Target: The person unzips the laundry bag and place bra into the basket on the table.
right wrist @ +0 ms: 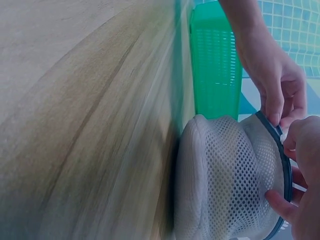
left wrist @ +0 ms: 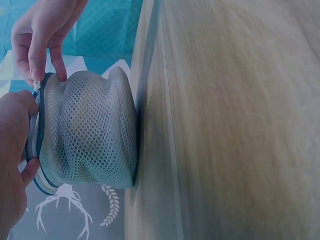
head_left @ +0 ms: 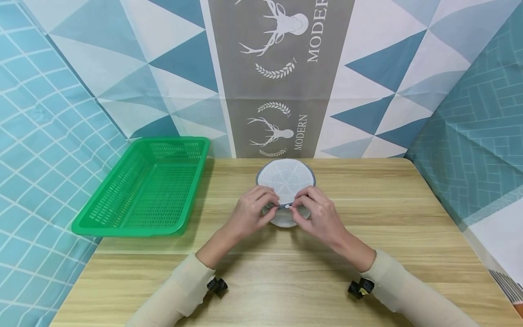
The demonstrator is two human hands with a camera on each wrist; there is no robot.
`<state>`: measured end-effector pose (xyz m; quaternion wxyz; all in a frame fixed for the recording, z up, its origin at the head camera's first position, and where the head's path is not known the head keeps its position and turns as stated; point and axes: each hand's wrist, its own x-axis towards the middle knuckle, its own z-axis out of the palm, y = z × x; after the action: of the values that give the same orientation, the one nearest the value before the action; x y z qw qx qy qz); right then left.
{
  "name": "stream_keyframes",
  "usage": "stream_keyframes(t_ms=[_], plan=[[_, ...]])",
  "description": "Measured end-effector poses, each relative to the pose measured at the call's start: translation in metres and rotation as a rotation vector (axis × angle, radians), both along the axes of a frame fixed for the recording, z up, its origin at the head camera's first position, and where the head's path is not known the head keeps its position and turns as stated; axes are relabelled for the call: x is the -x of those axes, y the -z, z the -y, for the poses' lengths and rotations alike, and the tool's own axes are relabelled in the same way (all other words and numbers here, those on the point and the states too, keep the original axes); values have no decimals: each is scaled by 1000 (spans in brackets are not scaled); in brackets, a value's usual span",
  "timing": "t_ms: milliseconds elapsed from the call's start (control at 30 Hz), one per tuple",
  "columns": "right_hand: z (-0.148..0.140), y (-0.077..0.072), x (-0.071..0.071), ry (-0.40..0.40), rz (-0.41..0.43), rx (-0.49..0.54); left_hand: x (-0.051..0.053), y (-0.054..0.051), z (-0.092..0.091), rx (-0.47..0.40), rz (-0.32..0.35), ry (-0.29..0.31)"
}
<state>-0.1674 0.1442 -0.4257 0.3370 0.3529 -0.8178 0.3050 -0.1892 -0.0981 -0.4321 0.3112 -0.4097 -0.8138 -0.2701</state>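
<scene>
- Bottom of the head view: two pale sleeves, the left sleeve (head_left: 175,288) at lower left of centre and the right sleeve (head_left: 412,288) at lower right, each with a small black device beside its cuff.
- Below them: a wood-grain table (head_left: 408,236), filling the lower half of the frame.
- Centre, left side: the left hand (head_left: 254,208), fingers bent, pinching the dark-edged rim of the bag.
- Centre, right side: the right hand (head_left: 322,213), thumb and fingertips closed on the white zipper pull (head_left: 288,206); the two hands' fingertips lie just beside each other.
- Centre, between the hands: a white mesh bag (head_left: 286,177), its round top facing up and ringed by dark trim; both wrist views show its base resting on the table and its sides softly creased.
- Left of centre: a green perforated basket (head_left: 192,190), well apart from the bag.
- Upper frame: a backdrop (head_left: 163,50) of blue and white triangles, with a grey panel of deer heads and "MODERN" lettering.
</scene>
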Motion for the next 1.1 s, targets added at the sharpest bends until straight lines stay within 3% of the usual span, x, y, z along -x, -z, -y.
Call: stream_keyframes(t_ms=[267,800,1100], plan=[[-2,0,1,0,8,5,1,0,4,-11,22,-1],[2,0,-1,-5,-4,15,1,1,-3,16,-52,-42],[0,1,-2,-5,12,9,0,0,-1,1,-31,-20]])
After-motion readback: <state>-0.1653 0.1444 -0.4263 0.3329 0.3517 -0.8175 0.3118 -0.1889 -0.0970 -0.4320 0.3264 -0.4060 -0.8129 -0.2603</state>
